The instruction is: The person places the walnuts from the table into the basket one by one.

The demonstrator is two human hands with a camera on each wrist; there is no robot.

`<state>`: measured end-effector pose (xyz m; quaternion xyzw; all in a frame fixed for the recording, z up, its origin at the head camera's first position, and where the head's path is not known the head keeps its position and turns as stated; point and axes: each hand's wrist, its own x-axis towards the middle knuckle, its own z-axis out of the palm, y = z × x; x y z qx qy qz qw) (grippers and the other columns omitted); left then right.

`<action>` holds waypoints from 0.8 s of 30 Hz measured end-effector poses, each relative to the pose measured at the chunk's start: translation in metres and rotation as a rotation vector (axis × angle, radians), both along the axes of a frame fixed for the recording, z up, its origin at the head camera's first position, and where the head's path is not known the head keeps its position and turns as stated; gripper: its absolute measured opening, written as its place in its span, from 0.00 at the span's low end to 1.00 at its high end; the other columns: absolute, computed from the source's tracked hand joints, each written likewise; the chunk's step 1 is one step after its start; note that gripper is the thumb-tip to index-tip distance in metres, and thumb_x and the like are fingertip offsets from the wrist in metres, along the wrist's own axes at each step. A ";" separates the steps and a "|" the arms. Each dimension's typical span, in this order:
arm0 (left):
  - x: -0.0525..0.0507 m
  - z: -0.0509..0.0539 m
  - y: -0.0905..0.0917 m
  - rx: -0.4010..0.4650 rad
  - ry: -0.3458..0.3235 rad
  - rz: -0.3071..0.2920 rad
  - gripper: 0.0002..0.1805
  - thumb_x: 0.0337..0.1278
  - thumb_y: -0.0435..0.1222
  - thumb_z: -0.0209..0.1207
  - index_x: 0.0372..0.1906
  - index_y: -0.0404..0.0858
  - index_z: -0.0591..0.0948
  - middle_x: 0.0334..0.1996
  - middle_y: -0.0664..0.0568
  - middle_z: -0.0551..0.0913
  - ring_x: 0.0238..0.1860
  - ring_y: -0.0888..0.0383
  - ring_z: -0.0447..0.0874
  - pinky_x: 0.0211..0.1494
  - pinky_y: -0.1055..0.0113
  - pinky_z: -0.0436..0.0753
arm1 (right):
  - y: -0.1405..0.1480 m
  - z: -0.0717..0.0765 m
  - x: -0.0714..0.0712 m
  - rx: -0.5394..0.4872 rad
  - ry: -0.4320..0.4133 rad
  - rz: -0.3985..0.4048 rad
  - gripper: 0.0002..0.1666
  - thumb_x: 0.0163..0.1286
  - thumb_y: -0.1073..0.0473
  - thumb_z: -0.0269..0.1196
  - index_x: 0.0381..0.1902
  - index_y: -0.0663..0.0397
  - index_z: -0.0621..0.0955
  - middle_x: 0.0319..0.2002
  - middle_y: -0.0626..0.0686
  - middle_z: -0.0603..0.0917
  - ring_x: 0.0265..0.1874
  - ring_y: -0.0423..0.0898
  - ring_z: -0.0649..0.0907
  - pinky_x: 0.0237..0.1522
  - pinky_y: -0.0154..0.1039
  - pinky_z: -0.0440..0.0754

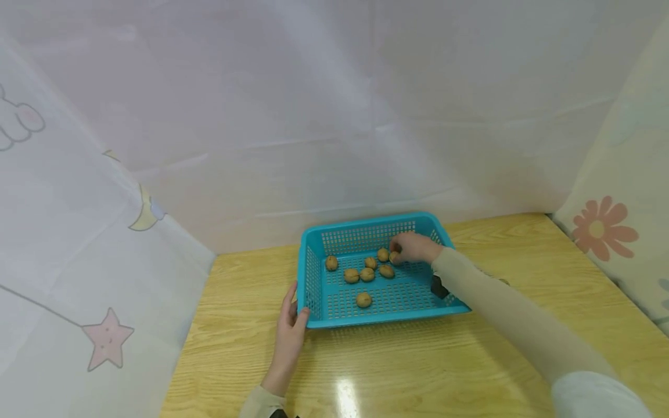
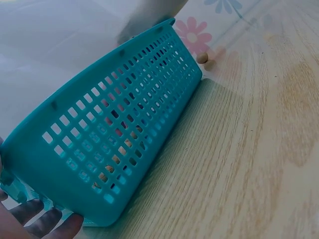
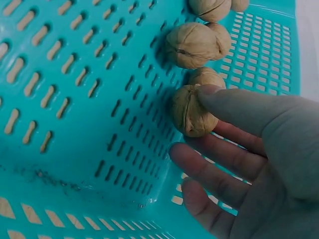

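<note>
A turquoise plastic basket (image 1: pixel 387 316) with slotted walls holds several walnuts (image 1: pixel 363 299) on its floor. My left hand (image 1: pixel 290 331) grips its near left corner, the thumb at the rim; the left wrist view shows these fingers (image 2: pixel 67 228) at the corner. Inside the basket, toward the far right, my right hand (image 1: pixel 415 247) pinches a walnut (image 3: pixel 191 112) between thumb and fingers. Other walnuts (image 3: pixel 192 45) lie close beside it in the right wrist view. The ring and little fingers are spread apart from the walnut.
The basket stands on a wood-grain table (image 1: pixel 240 302), near a pale cloth backdrop (image 1: pixel 251 145). Past the basket's far end, a brown rounded object (image 2: pixel 202 58) sits on the table. Printed cloth sheets (image 1: pixel 622 174) hang at both sides.
</note>
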<state>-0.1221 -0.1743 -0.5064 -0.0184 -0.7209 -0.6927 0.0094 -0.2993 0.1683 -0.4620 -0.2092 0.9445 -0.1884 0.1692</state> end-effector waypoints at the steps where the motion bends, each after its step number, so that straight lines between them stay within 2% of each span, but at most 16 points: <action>1: 0.000 0.000 0.000 0.003 -0.003 -0.001 0.36 0.80 0.30 0.47 0.85 0.49 0.53 0.72 0.32 0.70 0.68 0.37 0.74 0.59 0.59 0.83 | 0.000 0.000 0.001 0.006 0.004 0.001 0.21 0.73 0.56 0.69 0.58 0.64 0.83 0.53 0.61 0.86 0.52 0.58 0.84 0.53 0.56 0.83; 5: 0.000 -0.001 0.000 0.005 0.000 -0.005 0.36 0.80 0.31 0.47 0.85 0.50 0.53 0.72 0.32 0.70 0.66 0.37 0.76 0.57 0.58 0.84 | 0.001 0.004 0.003 0.020 0.010 -0.018 0.22 0.73 0.56 0.68 0.59 0.64 0.83 0.54 0.62 0.86 0.53 0.59 0.84 0.54 0.56 0.83; 8: 0.000 -0.001 0.001 0.005 0.005 -0.008 0.35 0.80 0.31 0.47 0.85 0.50 0.53 0.72 0.32 0.70 0.66 0.36 0.76 0.57 0.56 0.84 | 0.004 0.011 0.005 0.016 0.031 -0.029 0.22 0.73 0.57 0.67 0.60 0.64 0.82 0.55 0.62 0.85 0.54 0.60 0.84 0.54 0.56 0.83; 17: 0.000 0.000 0.001 0.014 -0.002 -0.006 0.36 0.80 0.31 0.47 0.85 0.50 0.53 0.73 0.32 0.68 0.69 0.35 0.73 0.57 0.61 0.84 | 0.026 0.049 0.011 -0.041 0.185 -0.021 0.18 0.71 0.59 0.68 0.53 0.65 0.84 0.48 0.61 0.88 0.50 0.60 0.86 0.52 0.58 0.83; 24: 0.000 0.001 0.001 -0.001 -0.003 0.006 0.35 0.80 0.31 0.47 0.85 0.50 0.54 0.73 0.32 0.69 0.68 0.36 0.74 0.57 0.61 0.84 | 0.049 0.075 0.027 -0.064 0.257 -0.016 0.20 0.71 0.57 0.68 0.55 0.65 0.84 0.49 0.61 0.89 0.51 0.61 0.86 0.53 0.61 0.83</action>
